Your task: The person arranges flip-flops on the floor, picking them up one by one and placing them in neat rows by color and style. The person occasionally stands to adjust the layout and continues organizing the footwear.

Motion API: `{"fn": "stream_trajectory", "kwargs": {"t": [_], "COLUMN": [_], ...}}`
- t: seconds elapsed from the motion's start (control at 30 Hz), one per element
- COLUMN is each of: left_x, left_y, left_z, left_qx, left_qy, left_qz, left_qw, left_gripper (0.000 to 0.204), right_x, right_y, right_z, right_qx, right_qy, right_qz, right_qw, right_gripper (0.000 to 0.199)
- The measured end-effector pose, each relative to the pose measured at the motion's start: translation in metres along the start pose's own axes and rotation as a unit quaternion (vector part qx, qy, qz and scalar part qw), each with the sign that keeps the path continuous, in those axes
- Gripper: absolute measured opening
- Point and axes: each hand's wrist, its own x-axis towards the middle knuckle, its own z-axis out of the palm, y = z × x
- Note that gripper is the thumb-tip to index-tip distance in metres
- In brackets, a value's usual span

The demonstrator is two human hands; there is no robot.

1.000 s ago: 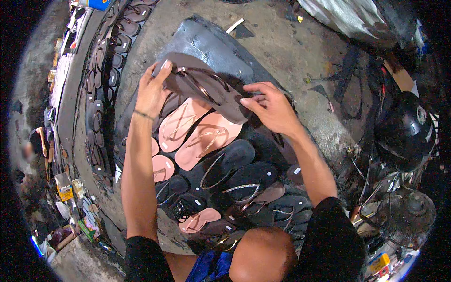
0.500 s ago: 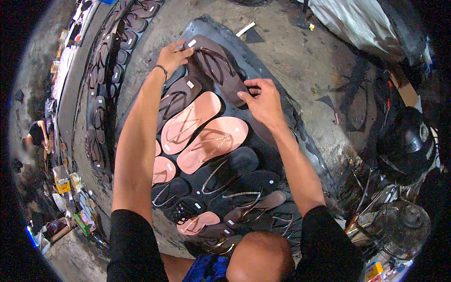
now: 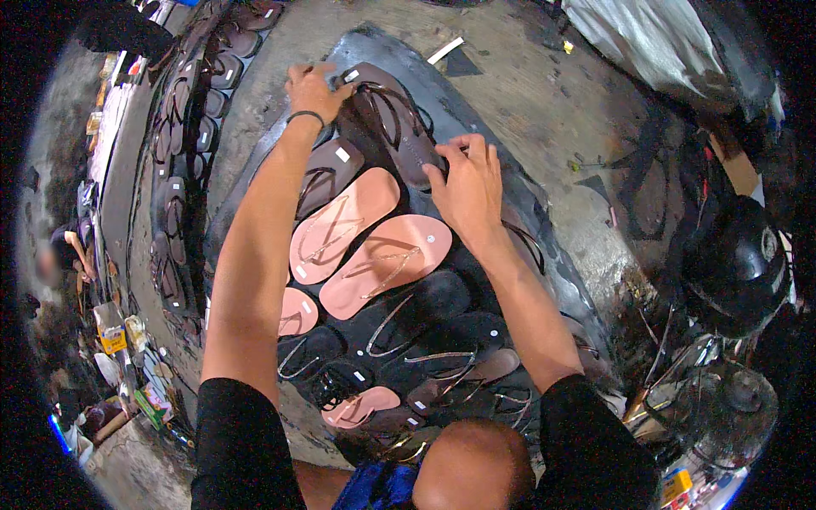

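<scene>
At the far end of a dark sheet [image 3: 429, 72] I hold a dark brown flip-flop [image 3: 414, 161] between both hands, its sole looking tilted. My left hand [image 3: 316, 98], a black band on its wrist, grips the far-left end beside a small white label. At the right edge near its other end is my right hand [image 3: 469, 189], thumb and bent fingers closed on the rim; the exact contact is partly hidden. Another brown flip-flop [image 3: 336, 163] lies just nearer. Two pink flip-flops [image 3: 348, 217] with glittery straps lie closer to me.
Several black sandals [image 3: 438, 293] and a small pink sandal [image 3: 361, 408] cover the nearer part of the sheet. Rows of brown sandals [image 3: 172, 204] lie along the left. A black helmet [image 3: 744, 263] and a fan-like round object [image 3: 739, 395] stand at right. Another person's arm [image 3: 81, 255] shows far left.
The brown flip-flop has tilted and shifted slightly. My left hand has turned over its far end, and my right hand has moved a little left and nearer to me.
</scene>
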Motion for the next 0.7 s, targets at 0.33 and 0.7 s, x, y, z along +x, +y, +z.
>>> {"fn": "stream_trajectory", "kwargs": {"t": [0.33,0.7], "left_x": [-0.009,-0.393], "left_y": [0.012,0.0], "left_z": [-0.037,-0.368], "left_qx": [-0.16,-0.497], "left_qy": [-0.186,-0.178], "left_qz": [-0.005,-0.249], "left_qw": [0.97,0.812], "left_gripper": [0.05,0.03], "right_x": [0.043,-0.036], "right_y": [-0.045,-0.044], "right_z": [0.07,-0.038], "right_qx": [-0.161,-0.061], "right_qy": [0.062,-0.014], "right_qz": [-0.25,-0.179], "right_qw": [0.953,0.982], "right_gripper": [0.079,0.025]}}
